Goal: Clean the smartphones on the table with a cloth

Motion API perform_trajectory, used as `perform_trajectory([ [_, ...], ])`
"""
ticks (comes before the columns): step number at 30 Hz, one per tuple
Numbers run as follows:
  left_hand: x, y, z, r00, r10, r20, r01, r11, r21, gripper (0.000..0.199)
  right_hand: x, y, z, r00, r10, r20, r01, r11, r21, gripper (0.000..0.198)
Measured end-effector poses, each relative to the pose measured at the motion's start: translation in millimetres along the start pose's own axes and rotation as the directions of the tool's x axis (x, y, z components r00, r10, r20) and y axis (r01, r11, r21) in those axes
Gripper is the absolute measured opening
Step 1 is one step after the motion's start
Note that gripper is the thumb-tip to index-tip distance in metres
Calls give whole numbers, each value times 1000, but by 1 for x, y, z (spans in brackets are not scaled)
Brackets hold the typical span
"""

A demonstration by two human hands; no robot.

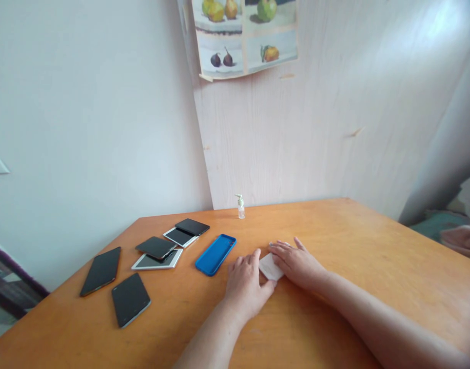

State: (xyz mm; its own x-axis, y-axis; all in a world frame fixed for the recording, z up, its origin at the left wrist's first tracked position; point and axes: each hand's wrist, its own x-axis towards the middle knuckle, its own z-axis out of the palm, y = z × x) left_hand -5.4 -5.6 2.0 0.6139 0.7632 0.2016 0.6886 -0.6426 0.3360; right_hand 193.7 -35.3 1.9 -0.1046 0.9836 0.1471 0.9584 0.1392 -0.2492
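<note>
A small white folded piece, cloth or paper (271,267), lies on the table between my hands. My left hand (244,282) is curved round its left side, with the index finger by the far corner and the thumb on the near corner. Stretched out flat, my right hand (298,262) covers the right part of it, fingers slightly spread. Left of my hands is a blue phone case (215,254), its hollow side up. Whether anything lies under the white piece is hidden.
Left on the wooden table (373,246) lie several dark devices, among them a tablet (101,271) and a phone (130,300). Two white-framed devices (143,261) (177,237) lie partly under black ones. A clear pump bottle (241,209) stands near the wall. Another person's hand (465,238) shows at right.
</note>
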Motion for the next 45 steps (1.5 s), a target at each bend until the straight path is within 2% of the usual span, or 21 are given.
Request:
perform_trajectory([
  [2, 0, 0, 0, 1000, -2, 14, 2, 1000, -3, 73, 1, 10, 1, 995, 94, -22, -95, 995, -43, 45],
  [4, 0, 0, 0, 1000, -1, 5, 1, 1000, -7, 73, 0, 9, 1, 992, 120, -29, -122, 990, -69, 46],
  [7, 0, 0, -1, 1000, 2, -12, -2, 1000, -8, 70, -4, -12, 1, 1000, -6, -18, 5, 999, -46, 47],
  [9, 0, 1, -2, 1000, -2, -2, 1, 1000, -13, 66, -6, -26, 1, 989, -145, -16, 145, 989, 4, 45],
  [11, -1, 2, -3, 1000, -10, 6, 10, 1000, -25, 64, -7, -28, 1, 978, -210, -17, 211, 977, 40, 44],
  [13, -2, 3, -3, 1000, -19, -2, 19, 999, -35, 66, -5, -18, 2, 989, -149, -25, 150, 988, 37, 42],
  [16, -3, 3, -1, 999, -24, -22, 23, 999, -37, 70, -1, 4, 7, 998, 27, -56, -28, 999, -17, 43],
  [18, -3, 2, 1, 999, -18, -30, 17, 999, -45, 69, -1, 8, 9, 994, 75, -73, -79, 995, -53, 44],
  [20, -3, 0, 3, 999, -14, -46, 11, 998, -59, 68, -4, -2, 9, 997, 33, -67, -37, 997, -65, 46],
  [23, -2, -2, 6, 998, -15, -65, 10, 997, -71, 62, -12, -25, 8, 990, -141, -25, 140, 989, -38, 47],
  [25, -2, -3, 8, 997, -15, -74, 9, 997, -75, 59, -15, -30, 7, 978, -210, -3, 210, 978, -23, 47],
  [27, -2, -3, 9, 997, -10, -81, 4, 997, -78, 59, -16, -20, 8, 984, -178, -1, 178, 983, -48, 47],
  [31, -3, -3, 11, 996, -5, -89, -3, 996, -87, 66, -12, 14, 13, 999, 39, -38, -45, 984, -172, 50],
  [33, -3, -3, 10, 996, -8, -91, -1, 995, -95, 61, -12, 17, 14, 997, 67, -41, -74, 978, -197, 51],
  [36, -3, -1, 7, 997, -2, -80, -5, 996, -93, 43, -17, -3, 10, 997, -72, 26, 75, 987, -141, 50],
  [38, -3, 0, 5, 998, 1, -65, -7, 996, -89, 34, -20, -17, 5, 973, -184, 142, 195, 979, -65, 51],
  [40, -2, 1, 2, 999, 4, -54, -8, 996, -88, 32, -21, -21, 2, 956, -229, 181, 235, 972, -15, 51],
  [42, -2, 1, 1, 999, 1, -43, -4, 997, -83, 32, -19, -11, 2, 979, -161, 124, 166, 985, -37, 51],
  [45, -2, 0, 2, 999, -5, -35, 2, 998, -68, 34, -16, 11, 7, 999, 17, 29, -13, 991, -134, 51],
])
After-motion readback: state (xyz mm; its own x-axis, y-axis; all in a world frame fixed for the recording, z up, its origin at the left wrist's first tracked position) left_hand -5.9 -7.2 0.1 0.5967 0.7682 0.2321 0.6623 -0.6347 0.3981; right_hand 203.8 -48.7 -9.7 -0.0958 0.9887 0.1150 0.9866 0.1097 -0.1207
